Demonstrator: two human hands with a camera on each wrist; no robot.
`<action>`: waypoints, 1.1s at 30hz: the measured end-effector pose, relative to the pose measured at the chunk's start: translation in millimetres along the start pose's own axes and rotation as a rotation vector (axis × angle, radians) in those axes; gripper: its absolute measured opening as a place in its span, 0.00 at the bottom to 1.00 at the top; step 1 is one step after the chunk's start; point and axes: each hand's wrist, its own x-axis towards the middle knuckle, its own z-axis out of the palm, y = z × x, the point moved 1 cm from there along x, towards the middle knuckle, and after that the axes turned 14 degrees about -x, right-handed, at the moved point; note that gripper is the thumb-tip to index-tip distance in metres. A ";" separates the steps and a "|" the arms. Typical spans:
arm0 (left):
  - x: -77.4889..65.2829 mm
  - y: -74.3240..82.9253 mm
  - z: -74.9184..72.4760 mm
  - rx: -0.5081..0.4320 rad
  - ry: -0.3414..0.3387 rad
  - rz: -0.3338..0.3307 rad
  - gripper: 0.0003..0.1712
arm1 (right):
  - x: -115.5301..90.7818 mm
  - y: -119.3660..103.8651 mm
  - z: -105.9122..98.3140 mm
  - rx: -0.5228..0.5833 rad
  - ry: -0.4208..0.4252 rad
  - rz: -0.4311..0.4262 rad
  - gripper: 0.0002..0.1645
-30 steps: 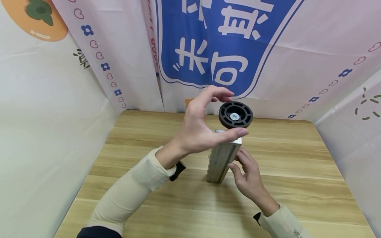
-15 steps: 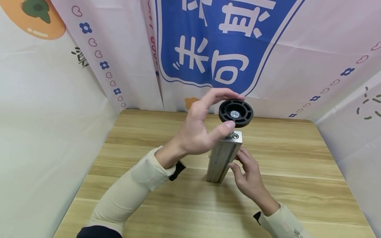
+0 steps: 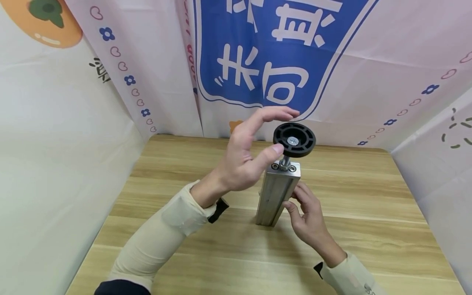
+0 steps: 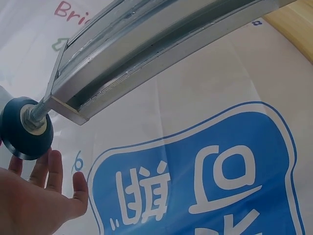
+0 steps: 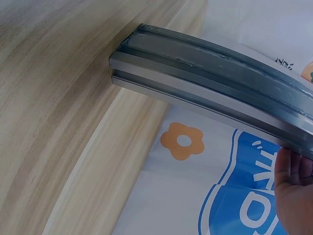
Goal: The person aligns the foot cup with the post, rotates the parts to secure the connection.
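Note:
An aluminium profile point(image 3: 278, 196) stands upright on the wooden table. From its top end rises a threaded stem carrying a round black levelling foot point(image 3: 295, 141) with a cross-head screw in its centre. My left hand point(image 3: 245, 157) is beside the foot, its thumb at the near-left rim and its fingers extended past the far rim, with no firm grip showing. The left wrist view shows the foot point(image 4: 22, 139) near these fingers and a nut on the stem. Lower down, my right hand point(image 3: 307, 223) holds the profile's right side between thumb and fingers. Part of its fingers is hidden behind the profile.
The wooden table point(image 3: 184, 254) has a back edge close behind the profile. A printed cloth backdrop point(image 3: 368, 90) hangs there, with white cloth walls at both sides. Dark bands show at both wrists.
My left thumb has moved left along the foot's near rim, uncovering the stem and the profile's top bolts. The left fingertips reached over the far rim, then drew back slightly. My right hand stays put.

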 end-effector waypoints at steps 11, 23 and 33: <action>1.7 8.4 5.1 0.123 0.084 -0.094 0.34 | -2.6 0.2 -0.4 -0.013 -0.014 -0.006 0.28; 4.7 11.4 5.5 0.178 0.107 -0.129 0.41 | -3.0 0.8 -0.1 -0.014 0.003 -0.032 0.27; 0.8 9.7 0.7 -0.036 -0.010 -0.179 0.29 | -2.6 0.0 0.0 -0.017 0.001 0.001 0.27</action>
